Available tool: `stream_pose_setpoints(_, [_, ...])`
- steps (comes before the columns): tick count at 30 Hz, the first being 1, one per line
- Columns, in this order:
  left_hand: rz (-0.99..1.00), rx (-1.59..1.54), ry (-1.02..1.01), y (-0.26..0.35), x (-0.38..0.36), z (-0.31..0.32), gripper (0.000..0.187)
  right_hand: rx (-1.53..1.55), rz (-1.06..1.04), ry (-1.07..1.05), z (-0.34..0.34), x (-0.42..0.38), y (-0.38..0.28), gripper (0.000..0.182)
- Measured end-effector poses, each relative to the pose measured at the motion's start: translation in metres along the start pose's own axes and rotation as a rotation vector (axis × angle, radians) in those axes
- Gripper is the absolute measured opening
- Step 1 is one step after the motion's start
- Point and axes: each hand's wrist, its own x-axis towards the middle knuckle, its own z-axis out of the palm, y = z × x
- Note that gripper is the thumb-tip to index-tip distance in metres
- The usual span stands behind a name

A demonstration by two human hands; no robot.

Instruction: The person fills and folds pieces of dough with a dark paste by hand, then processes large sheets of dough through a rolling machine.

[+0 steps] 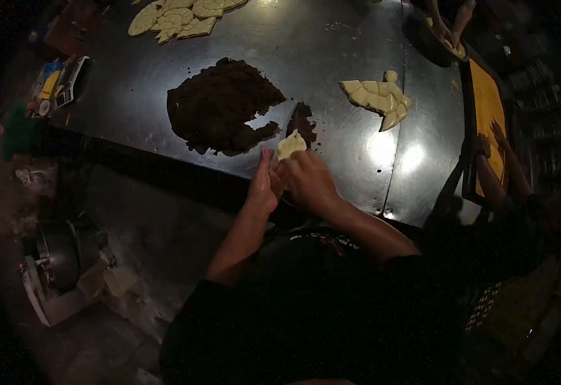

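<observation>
- I have the right hand [307, 176] curled around a piece of dough [291, 146], which sits at its fingertips over the worktop's [351, 58] near edge.
- My left hand [266, 185] is just beside it at nine o'clock, thumb raised; its fingers are partly hidden, so I can't tell whether it grips too.
- I judge the step in hand to be working that piece by hand; the next move calls for light, supported fingers.
- At twelve o'clock, just beyond, lies a small dark clump [302, 122]; toward ten to eleven, a large dark heap [223, 102].
- Near two, cut dough pieces [377, 96]; farther toward eleven, more dough [181, 19].
- Near three, a co-worker's hands [483, 144] touch a yellow slab [486, 96].
</observation>
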Motion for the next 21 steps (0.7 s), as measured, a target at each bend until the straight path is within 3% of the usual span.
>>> stream_pose_setpoints(2, [0.078, 0.185, 0.091, -0.012, 0.009, -0.018, 0.056, -0.059, -0.106, -0.099, 0.028, -0.018, 0.022, 0.030])
stream_pose_setpoints(3, [0.162, 0.370, 0.162, -0.017, 0.014, -0.025, 0.047, 0.183, -0.163, -0.159, 0.033, -0.023, 0.034, 0.036])
stream_pose_setpoints(4, [0.169, 0.295, 0.194, -0.017, 0.016, -0.032, 0.040, 0.426, -0.219, -0.218, 0.037, -0.028, 0.049, 0.042])
stream_pose_setpoints(5, [0.164, 0.294, 0.204, -0.016, 0.017, -0.040, 0.040, 0.434, -0.215, -0.224, 0.039, -0.030, 0.069, 0.042])
stream_pose_setpoints(7, [0.119, 0.184, 0.407, -0.011, 0.006, -0.049, 0.036, 0.241, -0.091, -0.134, 0.041, -0.026, 0.115, 0.051])
stream_pose_setpoints(9, [0.127, 0.148, 0.435, -0.008, -0.001, -0.069, 0.036, 0.047, -0.048, -0.152, 0.043, -0.007, 0.152, 0.039])
stream_pose_setpoints(13, [0.174, 0.086, 0.434, -0.006, -0.013, -0.090, 0.038, -0.123, -0.199, -0.186, 0.056, 0.025, 0.176, 0.048])
stream_pose_setpoints(16, [0.209, 0.073, 0.518, -0.005, -0.017, -0.082, 0.040, -0.105, -0.202, -0.239, 0.070, 0.041, 0.172, 0.034])
stream_pose_setpoints(18, [0.212, 0.055, 0.515, -0.005, -0.021, -0.074, 0.040, -0.159, -0.079, -0.452, 0.065, 0.044, 0.165, 0.026])
stream_pose_setpoints(21, [0.187, 0.033, 0.505, 0.002, -0.017, -0.054, 0.040, -0.198, -0.142, -0.375, 0.063, 0.046, 0.164, 0.016])
